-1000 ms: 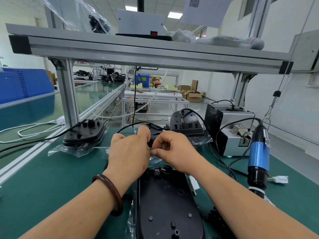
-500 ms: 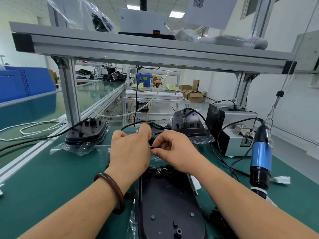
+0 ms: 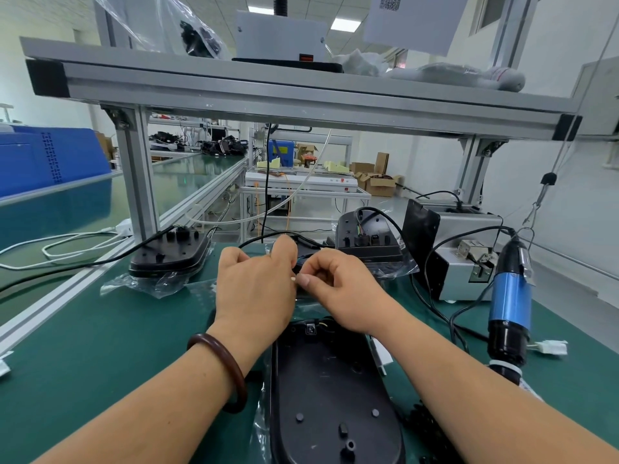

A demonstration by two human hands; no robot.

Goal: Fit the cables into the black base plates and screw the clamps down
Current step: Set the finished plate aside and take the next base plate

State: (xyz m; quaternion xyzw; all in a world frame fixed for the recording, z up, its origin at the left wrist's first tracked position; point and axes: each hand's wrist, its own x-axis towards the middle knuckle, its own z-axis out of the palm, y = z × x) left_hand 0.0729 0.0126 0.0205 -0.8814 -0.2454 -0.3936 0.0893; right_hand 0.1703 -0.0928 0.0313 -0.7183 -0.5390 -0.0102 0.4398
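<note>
Green bench (image 3: 100, 346): it carries the black base plates, with clear plastic wrap under them.
Left base plate (image 3: 169, 252): it lies flat, well left of your hands, with a cable running out of it.
Left hand (image 3: 258, 289): your grip is curled, thumb and forefinger pinching the black cable (image 3: 249, 241) just above the near plate's far end.
Right hand (image 3: 338, 296): your fingertips pinch the same cable end, touching your left hand. What sits between them is hidden.
Near base plate (image 3: 331, 390): it is black, long and oval, and studded with posts. The cable looks unseated, so you seem to be at the fitting step. Next, you probably need to lower the end into the far socket, keeping it straight.
Blue screwdriver (image 3: 509, 296): it hangs untouched at right, ready for the clamps.
</note>
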